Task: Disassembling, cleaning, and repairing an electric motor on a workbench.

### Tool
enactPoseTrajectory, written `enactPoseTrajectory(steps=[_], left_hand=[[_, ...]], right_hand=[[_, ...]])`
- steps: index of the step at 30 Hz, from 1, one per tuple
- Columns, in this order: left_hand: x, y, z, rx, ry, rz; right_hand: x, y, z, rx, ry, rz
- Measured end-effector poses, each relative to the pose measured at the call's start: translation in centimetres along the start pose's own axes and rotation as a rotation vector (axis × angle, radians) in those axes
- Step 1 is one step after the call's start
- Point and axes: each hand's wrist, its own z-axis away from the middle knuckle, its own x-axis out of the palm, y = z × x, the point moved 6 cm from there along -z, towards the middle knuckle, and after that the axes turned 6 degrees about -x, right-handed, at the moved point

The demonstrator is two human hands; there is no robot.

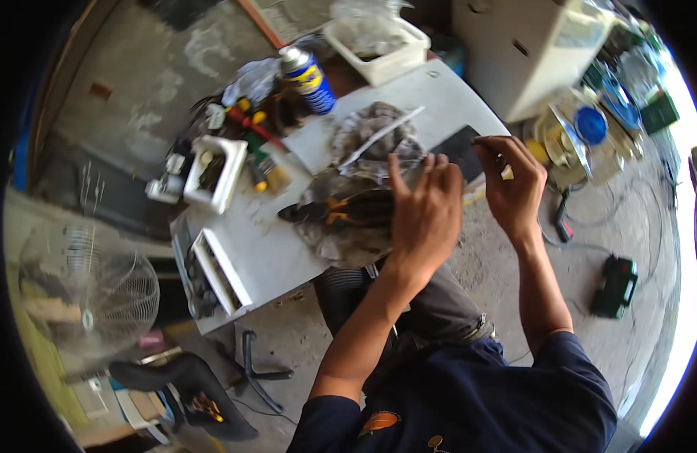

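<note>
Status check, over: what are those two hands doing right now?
Left hand open, fingers spread over grey rag bundle. Right hand pinching a small pale piece. Blue spray can stands beyond, apart.

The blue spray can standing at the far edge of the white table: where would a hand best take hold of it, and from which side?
Probably around the mid-body of the blue spray can. It stands roughly upright with its white cap on top, so the round side wall offers a wrap grip. Come from the right, over the bare white table; the screwdrivers crowd its left.
</note>
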Motion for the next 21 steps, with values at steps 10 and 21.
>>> enactPoseTrajectory(steps=[10,21], left_hand=[[1.4,0.2,0.5,0.022,-0.012,-0.164],[-0.3,-0.2,-0.8,0.011,-0.228,-0.138]], right_hand=[[14.4,-3.9,-9.5,-0.488,-0.833,0.184],[17.5,-4.1,-11.7,-0.558,-0.529,0.054]])
